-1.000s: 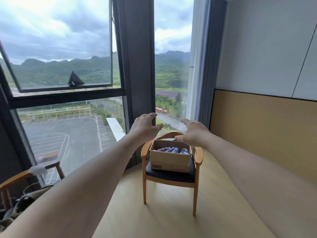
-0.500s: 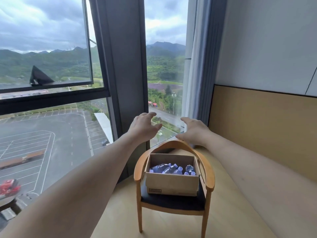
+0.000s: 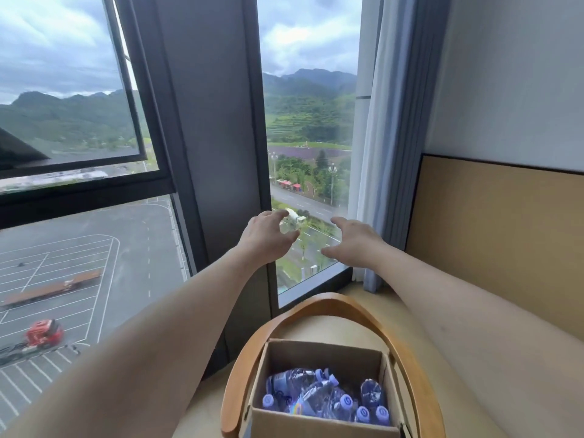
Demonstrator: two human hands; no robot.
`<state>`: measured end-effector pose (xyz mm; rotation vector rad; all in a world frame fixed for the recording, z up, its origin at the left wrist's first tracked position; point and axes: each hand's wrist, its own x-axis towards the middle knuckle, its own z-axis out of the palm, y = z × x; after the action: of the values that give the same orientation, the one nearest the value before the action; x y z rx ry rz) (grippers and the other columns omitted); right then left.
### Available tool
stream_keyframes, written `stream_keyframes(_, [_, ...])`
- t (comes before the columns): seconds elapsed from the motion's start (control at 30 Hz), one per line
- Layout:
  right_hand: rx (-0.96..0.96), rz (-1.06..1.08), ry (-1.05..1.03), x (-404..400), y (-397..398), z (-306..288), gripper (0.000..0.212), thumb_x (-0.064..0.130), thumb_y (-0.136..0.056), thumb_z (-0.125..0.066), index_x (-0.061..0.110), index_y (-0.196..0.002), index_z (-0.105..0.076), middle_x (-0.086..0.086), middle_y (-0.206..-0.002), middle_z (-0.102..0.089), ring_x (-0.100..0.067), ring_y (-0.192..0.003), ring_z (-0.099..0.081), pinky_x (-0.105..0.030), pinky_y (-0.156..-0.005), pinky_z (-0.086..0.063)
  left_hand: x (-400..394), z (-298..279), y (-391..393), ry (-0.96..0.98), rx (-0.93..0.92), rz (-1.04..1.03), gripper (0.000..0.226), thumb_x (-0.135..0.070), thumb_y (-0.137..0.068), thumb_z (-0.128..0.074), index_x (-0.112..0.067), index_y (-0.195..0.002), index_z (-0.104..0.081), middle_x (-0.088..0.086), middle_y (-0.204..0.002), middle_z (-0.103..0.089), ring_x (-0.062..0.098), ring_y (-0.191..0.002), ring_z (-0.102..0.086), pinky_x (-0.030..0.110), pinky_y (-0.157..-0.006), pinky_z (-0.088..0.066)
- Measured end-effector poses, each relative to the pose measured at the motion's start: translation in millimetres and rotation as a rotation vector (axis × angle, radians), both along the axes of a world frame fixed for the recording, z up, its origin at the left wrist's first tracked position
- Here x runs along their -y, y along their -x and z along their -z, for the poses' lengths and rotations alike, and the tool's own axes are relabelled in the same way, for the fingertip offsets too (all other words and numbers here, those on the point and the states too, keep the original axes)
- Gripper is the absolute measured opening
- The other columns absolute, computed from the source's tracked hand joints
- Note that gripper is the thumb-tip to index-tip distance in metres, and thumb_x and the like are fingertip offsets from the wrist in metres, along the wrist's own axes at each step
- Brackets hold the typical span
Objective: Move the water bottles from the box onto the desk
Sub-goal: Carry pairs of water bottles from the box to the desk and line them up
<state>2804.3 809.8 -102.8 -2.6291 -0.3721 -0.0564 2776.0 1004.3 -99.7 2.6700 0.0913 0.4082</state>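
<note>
Far left, through the big dark-framed window: grey parking lot with white bay lines, a red truck low down, green hills under cloud. Wide dark grey window pillar splits that pane from a narrower one showing a road and trees.

My left hand is out in front of the pillar edge, palm down, fingers spread and slightly curled, holding nothing. My right hand is just beside it, level with it, a gap between the two, also spread and empty. Both hang in the air well above the box and touch nothing.

Bottom centre: open brown cardboard box, flaps off or folded away, sitting inside the curved back rail of a wooden armchair. The chair seat is hidden under the box. Inside lie the clear plastic water bottles with pale blue caps, a loose pile, most tipped on their sides, a few caps pointing up at me. Exact count is hard to tell. None are out of the box.

Right of the hands: a grey-blue curtain hangs along the window edge down to the light wood floor. Far right: tan wood wall panel with a white wall above. My right forearm crosses in front of the panel.
</note>
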Motion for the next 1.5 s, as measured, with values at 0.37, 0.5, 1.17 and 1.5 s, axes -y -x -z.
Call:
stream_keyframes(0.37, [-0.138,0.026,0.039,-20,-130,82,0.082,0.052,-0.087,-0.067,0.030,-0.156,-0.030,-0.006,-0.154,-0.046,-0.032,-0.138,-0.045,-0.046,-0.108,-0.045,-15,88,-133,0.071,-0.101,0.015,0.061,-0.046,-0.095,-0.059,-0.025,-0.150,-0.043,0.004,-0.153,-0.045,0.027,-0.141,-0.039,0.044,-0.114,-0.036])
stream_keyframes(0.5, [-0.230,0.080,0.040,-29,-149,142,0.084,0.051,-0.085,-0.067,0.026,-0.156,-0.031,-0.006,-0.156,-0.043,-0.030,-0.141,-0.042,-0.044,-0.110,-0.041,-27,156,-157,0.136,-0.165,0.016,0.058,-0.046,-0.094,-0.061,-0.026,-0.146,-0.047,0.000,-0.149,-0.049,0.025,-0.137,-0.044,0.044,-0.112,-0.040])
stream_keyframes(1.17, [-0.874,0.304,0.247,-11,-93,418,0.071,0.059,-0.083,-0.068,0.017,-0.136,-0.048,-0.010,-0.136,-0.051,-0.034,-0.132,-0.048,-0.042,-0.095,-0.046,-12,444,-136,0.154,-0.816,0.280,0.070,-0.042,-0.083,-0.072,-0.020,-0.145,-0.049,0.003,-0.141,-0.051,0.025,-0.131,-0.043,0.032,-0.106,-0.035])
stream_keyframes(1.5, [-0.936,0.314,0.338,-17,-68,456,0.064,0.040,-0.070,-0.087,0.016,-0.119,-0.053,-0.011,-0.123,-0.062,-0.032,-0.116,-0.062,-0.037,-0.089,-0.050,17,500,-105,-0.001,-0.852,0.347,0.087,-0.046,-0.073,-0.082,-0.019,-0.145,-0.040,0.004,-0.131,-0.040,0.029,-0.122,-0.043,0.045,-0.098,-0.045])
